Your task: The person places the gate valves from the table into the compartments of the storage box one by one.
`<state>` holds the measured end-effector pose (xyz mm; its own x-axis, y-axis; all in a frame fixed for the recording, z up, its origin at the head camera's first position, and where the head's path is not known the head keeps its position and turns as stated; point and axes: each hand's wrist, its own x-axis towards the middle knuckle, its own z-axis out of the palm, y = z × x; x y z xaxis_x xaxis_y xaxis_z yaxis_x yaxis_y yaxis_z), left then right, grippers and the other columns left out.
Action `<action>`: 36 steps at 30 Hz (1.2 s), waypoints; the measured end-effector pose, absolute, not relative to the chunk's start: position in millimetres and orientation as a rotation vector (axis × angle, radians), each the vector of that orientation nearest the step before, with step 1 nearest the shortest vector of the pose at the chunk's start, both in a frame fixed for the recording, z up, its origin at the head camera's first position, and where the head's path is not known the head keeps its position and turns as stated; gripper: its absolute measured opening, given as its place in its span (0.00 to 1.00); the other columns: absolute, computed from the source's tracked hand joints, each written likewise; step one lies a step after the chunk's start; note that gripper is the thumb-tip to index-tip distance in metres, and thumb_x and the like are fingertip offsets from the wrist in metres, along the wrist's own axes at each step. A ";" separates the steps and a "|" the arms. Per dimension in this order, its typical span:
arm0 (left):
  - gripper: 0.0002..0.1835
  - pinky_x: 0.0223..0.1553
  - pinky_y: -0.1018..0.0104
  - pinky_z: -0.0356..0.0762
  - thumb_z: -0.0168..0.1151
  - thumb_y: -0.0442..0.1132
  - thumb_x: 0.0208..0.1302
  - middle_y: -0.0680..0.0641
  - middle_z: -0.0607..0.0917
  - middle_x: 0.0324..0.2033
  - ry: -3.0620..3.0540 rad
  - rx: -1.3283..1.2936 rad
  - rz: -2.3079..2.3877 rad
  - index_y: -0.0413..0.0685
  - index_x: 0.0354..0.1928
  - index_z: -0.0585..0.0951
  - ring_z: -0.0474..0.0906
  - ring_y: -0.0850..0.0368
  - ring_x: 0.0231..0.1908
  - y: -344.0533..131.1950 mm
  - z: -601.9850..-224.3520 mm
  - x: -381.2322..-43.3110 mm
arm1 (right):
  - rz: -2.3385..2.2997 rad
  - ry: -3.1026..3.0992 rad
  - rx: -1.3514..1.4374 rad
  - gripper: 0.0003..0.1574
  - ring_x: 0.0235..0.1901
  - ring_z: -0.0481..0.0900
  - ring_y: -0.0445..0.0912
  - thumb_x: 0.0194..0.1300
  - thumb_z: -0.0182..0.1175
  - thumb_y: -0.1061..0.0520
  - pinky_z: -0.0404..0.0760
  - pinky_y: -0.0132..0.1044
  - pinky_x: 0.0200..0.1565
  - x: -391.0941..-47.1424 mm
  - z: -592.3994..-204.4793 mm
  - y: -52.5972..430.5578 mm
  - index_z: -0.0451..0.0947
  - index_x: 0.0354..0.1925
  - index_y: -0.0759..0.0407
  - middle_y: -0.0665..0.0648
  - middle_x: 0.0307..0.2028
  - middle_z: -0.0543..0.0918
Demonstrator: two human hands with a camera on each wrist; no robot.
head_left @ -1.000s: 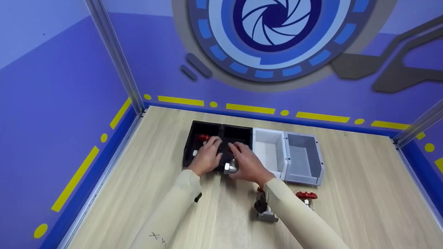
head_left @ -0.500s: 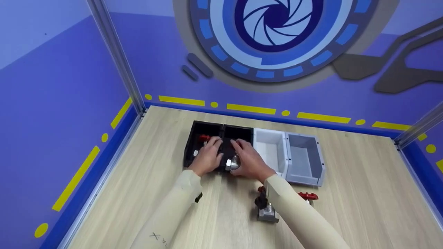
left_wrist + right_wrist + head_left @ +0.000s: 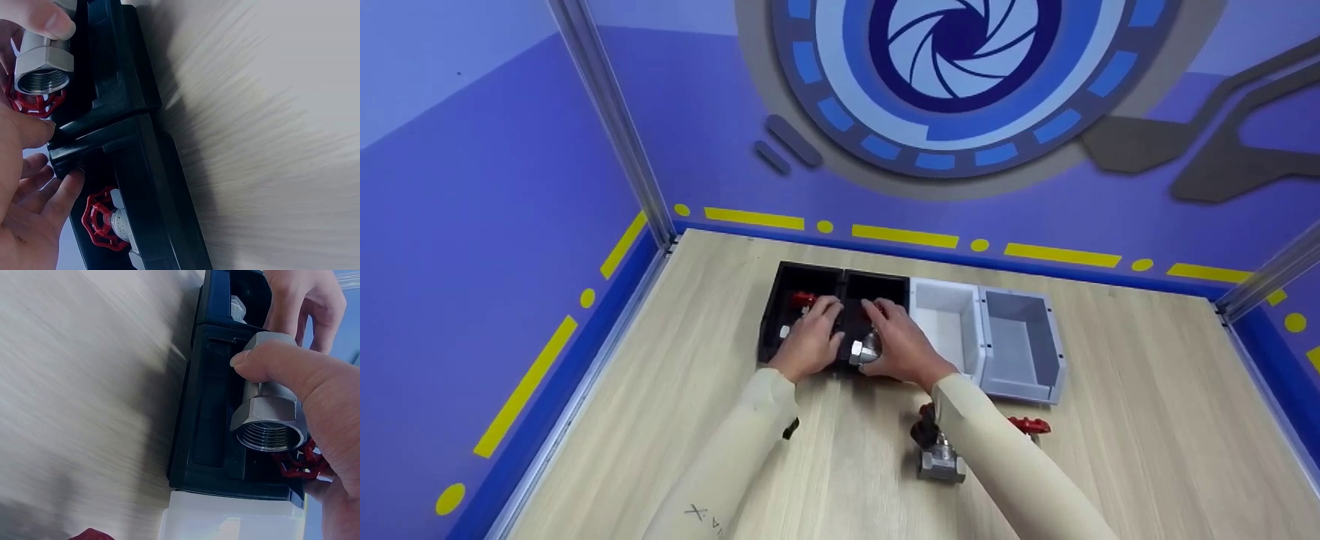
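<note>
My right hand (image 3: 906,349) holds a metal gate valve (image 3: 270,410) with a red handwheel (image 3: 304,464) over the second black bin (image 3: 879,283). The thumb lies along the valve's body, and its threaded opening faces the right wrist camera. My left hand (image 3: 810,341) grips the wall between the two black bins, thumb on one side and fingers on the other, as the left wrist view shows. Inside the first black bin (image 3: 769,322) lies another valve (image 3: 119,225) with a red handwheel. The right hand partly hides the held valve in the head view.
A white bin (image 3: 943,330) and a grey bin (image 3: 1020,349) continue the row to the right. On the wooden table (image 3: 840,480) nearer me stand a valve (image 3: 940,461) and a red handwheel (image 3: 1030,425), partly behind my right sleeve. Blue panels (image 3: 720,135) enclose the table.
My right hand and the valve have shifted slightly away from me and to the right over the second black bin. The left hand stays where it was.
</note>
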<state>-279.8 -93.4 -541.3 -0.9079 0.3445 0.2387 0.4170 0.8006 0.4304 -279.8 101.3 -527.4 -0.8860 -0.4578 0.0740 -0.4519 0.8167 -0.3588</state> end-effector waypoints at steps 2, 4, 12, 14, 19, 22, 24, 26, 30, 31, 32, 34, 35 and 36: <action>0.27 0.58 0.53 0.75 0.60 0.38 0.66 0.42 0.70 0.64 -2.858 -0.594 -0.731 0.35 0.64 0.71 0.76 0.42 0.57 -93.2 -540.6 -279.3 | -0.594 2.982 -0.747 0.68 0.68 0.63 0.60 0.40 0.78 0.44 0.69 0.51 0.65 -280.3 -527.5 101.4 0.55 0.74 0.58 0.67 0.69 0.63; 0.27 0.59 0.53 0.75 0.60 0.39 0.66 0.43 0.69 0.65 -2.876 -0.584 -0.737 0.36 0.65 0.70 0.76 0.42 0.57 -93.2 -540.1 -278.7 | -0.609 2.980 -0.739 0.68 0.67 0.63 0.60 0.40 0.78 0.44 0.70 0.51 0.64 -280.7 -527.5 101.2 0.55 0.74 0.59 0.67 0.69 0.63; 0.27 0.58 0.53 0.75 0.59 0.39 0.67 0.43 0.69 0.65 -2.884 -0.584 -0.735 0.36 0.66 0.70 0.77 0.43 0.56 -93.1 -540.2 -278.8 | -0.649 2.978 -0.714 0.69 0.67 0.64 0.60 0.39 0.79 0.44 0.70 0.51 0.64 -284.3 -526.9 98.0 0.55 0.74 0.58 0.67 0.69 0.63; 0.27 0.58 0.54 0.76 0.59 0.39 0.66 0.43 0.69 0.65 -2.877 -0.592 -0.739 0.36 0.65 0.70 0.77 0.43 0.55 -93.3 -540.9 -278.4 | -0.643 2.975 -0.701 0.70 0.67 0.64 0.60 0.39 0.78 0.44 0.70 0.51 0.64 -285.8 -526.7 97.7 0.54 0.74 0.57 0.67 0.69 0.62; 0.27 0.58 0.53 0.76 0.59 0.39 0.67 0.43 0.68 0.66 -2.877 -0.600 -0.746 0.36 0.66 0.69 0.77 0.43 0.55 -93.6 -540.0 -278.5 | -0.621 2.971 -0.703 0.70 0.68 0.63 0.60 0.39 0.78 0.43 0.68 0.51 0.66 -288.5 -523.9 98.0 0.54 0.74 0.57 0.66 0.70 0.62; 0.27 0.58 0.54 0.76 0.59 0.39 0.67 0.43 0.68 0.65 -2.871 -0.609 -0.743 0.35 0.65 0.70 0.78 0.42 0.55 -93.7 -539.1 -279.0 | -0.606 2.972 -0.696 0.69 0.68 0.63 0.60 0.39 0.78 0.43 0.68 0.51 0.66 -290.7 -522.9 98.7 0.54 0.74 0.56 0.66 0.70 0.62; 0.27 0.58 0.54 0.76 0.59 0.39 0.67 0.43 0.68 0.65 -2.871 -0.609 -0.736 0.35 0.65 0.70 0.78 0.42 0.55 -93.8 -538.7 -279.3 | -0.602 2.972 -0.692 0.69 0.68 0.63 0.60 0.39 0.78 0.44 0.67 0.51 0.66 -292.3 -522.7 99.1 0.54 0.74 0.56 0.66 0.70 0.61; 0.27 0.58 0.54 0.76 0.59 0.39 0.66 0.43 0.69 0.65 -2.869 -0.608 -0.738 0.35 0.65 0.70 0.78 0.42 0.55 -93.7 -538.8 -279.3 | -0.598 2.974 -0.687 0.70 0.68 0.63 0.60 0.39 0.78 0.44 0.68 0.52 0.66 -293.6 -522.8 99.6 0.54 0.74 0.55 0.66 0.70 0.61; 0.27 0.58 0.54 0.75 0.59 0.39 0.66 0.43 0.68 0.66 -2.880 -0.599 -0.739 0.36 0.65 0.70 0.77 0.43 0.56 -93.2 -539.0 -279.4 | -0.593 2.989 -0.710 0.69 0.67 0.64 0.61 0.39 0.78 0.43 0.69 0.52 0.65 -295.1 -524.4 102.0 0.55 0.74 0.57 0.67 0.69 0.62; 0.27 0.58 0.53 0.75 0.59 0.39 0.66 0.43 0.69 0.66 -2.879 -0.600 -0.739 0.36 0.65 0.71 0.77 0.43 0.56 -93.0 -539.0 -279.4 | -0.586 2.992 -0.714 0.69 0.67 0.64 0.61 0.39 0.78 0.43 0.69 0.52 0.65 -295.1 -524.8 102.6 0.55 0.74 0.57 0.67 0.69 0.62; 0.27 0.59 0.54 0.75 0.59 0.40 0.66 0.43 0.68 0.66 -2.885 -0.598 -0.735 0.36 0.65 0.70 0.77 0.43 0.57 -92.9 -538.9 -279.5 | -0.580 2.994 -0.723 0.69 0.67 0.64 0.61 0.39 0.78 0.43 0.69 0.52 0.65 -295.1 -525.2 103.5 0.55 0.74 0.58 0.68 0.69 0.62; 0.27 0.59 0.54 0.75 0.59 0.40 0.67 0.44 0.68 0.66 -2.894 -0.592 -0.725 0.37 0.65 0.70 0.76 0.43 0.57 -92.7 -538.6 -280.0 | -0.572 2.996 -0.736 0.70 0.67 0.64 0.62 0.39 0.78 0.43 0.69 0.52 0.65 -295.2 -525.9 104.8 0.55 0.74 0.59 0.69 0.69 0.63; 0.27 0.59 0.54 0.75 0.59 0.40 0.66 0.44 0.68 0.66 -2.895 -0.591 -0.720 0.37 0.65 0.71 0.77 0.43 0.56 -92.7 -538.5 -280.0 | -0.569 2.997 -0.740 0.70 0.67 0.64 0.62 0.39 0.78 0.43 0.69 0.53 0.65 -295.2 -526.0 105.3 0.55 0.74 0.60 0.69 0.69 0.63; 0.27 0.59 0.53 0.75 0.60 0.40 0.66 0.43 0.69 0.65 -2.891 -0.591 -0.721 0.37 0.65 0.71 0.77 0.42 0.56 -92.7 -538.3 -280.2 | -0.563 2.998 -0.741 0.70 0.67 0.64 0.62 0.39 0.79 0.43 0.69 0.53 0.65 -295.6 -526.2 105.7 0.55 0.74 0.60 0.69 0.69 0.63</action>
